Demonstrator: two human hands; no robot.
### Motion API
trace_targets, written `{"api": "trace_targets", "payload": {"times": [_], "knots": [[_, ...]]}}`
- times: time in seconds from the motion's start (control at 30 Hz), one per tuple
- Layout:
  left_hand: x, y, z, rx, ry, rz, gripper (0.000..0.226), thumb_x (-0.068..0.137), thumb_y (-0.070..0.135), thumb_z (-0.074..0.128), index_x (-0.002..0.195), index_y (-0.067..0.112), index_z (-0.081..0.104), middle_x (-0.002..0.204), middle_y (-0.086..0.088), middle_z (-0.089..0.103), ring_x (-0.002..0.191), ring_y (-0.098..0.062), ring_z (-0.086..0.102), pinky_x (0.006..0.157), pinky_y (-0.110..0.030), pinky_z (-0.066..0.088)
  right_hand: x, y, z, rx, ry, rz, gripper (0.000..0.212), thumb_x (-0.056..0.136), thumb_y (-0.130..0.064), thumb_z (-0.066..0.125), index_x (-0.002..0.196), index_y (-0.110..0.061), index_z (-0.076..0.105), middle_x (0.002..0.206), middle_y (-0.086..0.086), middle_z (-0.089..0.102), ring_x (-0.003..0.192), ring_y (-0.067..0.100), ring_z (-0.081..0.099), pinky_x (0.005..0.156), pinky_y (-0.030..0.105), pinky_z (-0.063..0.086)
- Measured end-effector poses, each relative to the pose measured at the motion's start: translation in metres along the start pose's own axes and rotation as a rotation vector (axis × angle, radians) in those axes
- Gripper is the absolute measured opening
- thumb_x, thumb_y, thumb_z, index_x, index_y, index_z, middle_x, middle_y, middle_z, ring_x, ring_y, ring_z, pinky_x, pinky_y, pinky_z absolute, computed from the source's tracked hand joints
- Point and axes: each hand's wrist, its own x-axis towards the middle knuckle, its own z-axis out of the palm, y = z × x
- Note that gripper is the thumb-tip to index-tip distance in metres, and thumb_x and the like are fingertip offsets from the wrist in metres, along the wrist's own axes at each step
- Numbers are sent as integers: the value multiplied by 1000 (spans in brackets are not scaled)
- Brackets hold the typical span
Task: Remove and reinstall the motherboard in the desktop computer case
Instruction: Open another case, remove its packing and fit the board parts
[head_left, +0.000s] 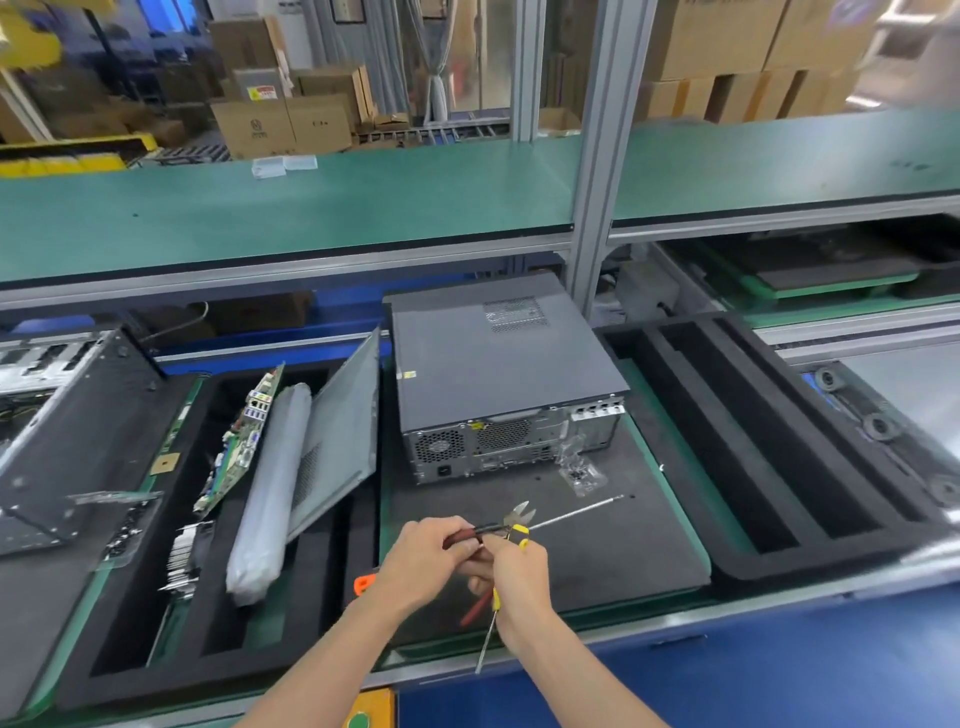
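Nearest, both hands meet over the front of a black foam mat (597, 551). The left hand (423, 558) has its fingers curled round the handle end of a long-shafted screwdriver (576, 513), whose thin metal shaft reaches right across the mat. The right hand (519, 569) is curled tight on a second screwdriver with a yellow handle (491, 631), its shaft pointing down toward the bench edge, and on red-handled side cutters (519, 514), whose jaws stick up above the knuckles; exactly which fingers hold which tool cannot be told. An orange object (362, 583) peeks out beside the left wrist.

Just beyond the hands, a small clear plastic bag (579, 467) lies on the mat, near the rear panel of the desktop computer case (498, 374), which lies on its side with its cover on. Left of the case, in a slotted foam tray (156, 623), the motherboard (236, 447) stands on edge, next to a foam-wrapped roll (270, 493) and a leaning grey side panel (343, 426). Another opened chassis (62, 415) sits at far left. Behind, a green shelf (311, 208) spans the bench, with cardboard boxes (280, 124) beyond.
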Motion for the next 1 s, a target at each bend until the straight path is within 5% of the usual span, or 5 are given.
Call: {"api": "trace_targets", "payload": {"times": [0.33,0.47,0.63,0.83,1.0], "knots": [[26,-26,-3,216,-71,-28,26,92,30,61,70,40,50,75,14,61,78,-14,59,73,-36,51,23,5,13,39,-19,189,14,94,8,47,91,12,60,77,29,69,66,34,63,62,42,56],[32,-47,-7,289,-109,-34,18,93,31,59,78,33,50,86,7,67,86,-19,61,77,-36,49,33,16,28,-47,-26,261,15,94,5,39,92,-2,52,65,16,51,58,28,51,64,44,55],[41,-82,-16,396,-151,3,12,97,33,55,86,29,54,97,5,69,97,-20,59,81,-39,45,45,29,48,-174,-37,329,21,91,7,44,110,7,52,75,27,68,65,40,71,66,59,60],[40,-125,-23,483,-112,16,7,100,36,50,96,32,54,108,9,61,107,-17,52,82,-38,38,50,41,74,-227,-50,372,26,88,8,49,113,13,55,89,36,69,73,43,73,58,50,60],[33,-151,-31,516,-39,30,13,101,38,48,102,30,57,109,9,57,110,-14,50,85,-35,40,51,54,99,-243,-56,365,19,89,8,52,108,11,55,81,30,67,66,38,74,53,46,59]]}}
